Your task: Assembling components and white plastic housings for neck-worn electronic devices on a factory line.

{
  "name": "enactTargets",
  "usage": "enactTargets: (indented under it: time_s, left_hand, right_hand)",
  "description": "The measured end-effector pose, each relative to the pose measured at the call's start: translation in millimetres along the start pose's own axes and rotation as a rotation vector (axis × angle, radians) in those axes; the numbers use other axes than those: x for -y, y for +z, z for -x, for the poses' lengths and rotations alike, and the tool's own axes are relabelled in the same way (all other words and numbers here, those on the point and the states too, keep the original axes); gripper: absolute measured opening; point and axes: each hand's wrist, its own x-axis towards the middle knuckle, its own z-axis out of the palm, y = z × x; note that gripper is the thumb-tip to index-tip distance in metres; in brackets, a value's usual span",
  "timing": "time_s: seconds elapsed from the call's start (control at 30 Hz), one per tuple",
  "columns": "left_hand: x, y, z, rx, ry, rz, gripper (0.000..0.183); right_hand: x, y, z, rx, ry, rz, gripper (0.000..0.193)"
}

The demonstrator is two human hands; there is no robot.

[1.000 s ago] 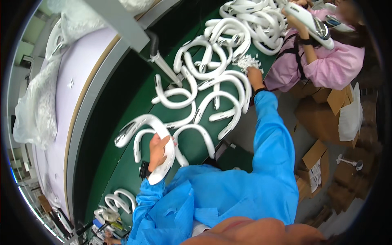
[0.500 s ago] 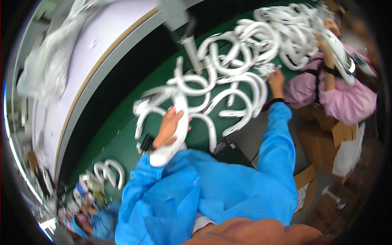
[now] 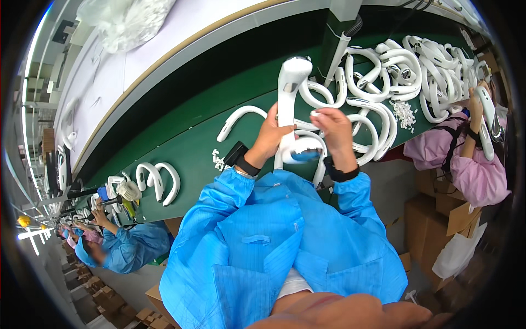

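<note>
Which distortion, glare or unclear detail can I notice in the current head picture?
In the head view, the shelf edge bends strongly; a ceiling light at far left glares white; the white device in the left hand shows reflections on its glossy lower end; the white piece at the right hand is too small for detail.

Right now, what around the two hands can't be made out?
Head view:
- Left hand: some fingers hidden behind the white curved device.
- Small white piece at the right hand: too small to tell its shape.
- Heaped white pieces: too small to count.
</note>
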Motion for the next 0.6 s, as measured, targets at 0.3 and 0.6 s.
enactTargets:
  time_s: [0.3, 0.6]
  left_hand:
    - [-14, -32, 33, 0.126, 0.066, 0.096, 0.058]
    - [-24, -58, 55, 0.046, 0.155, 0.011, 0.041]
  right_hand:
    - [-32, 75, 13, 0.151, 0.065, 0.177, 0.014]
    - [-48, 112, 21, 0.198, 0.053, 0.319, 0.011]
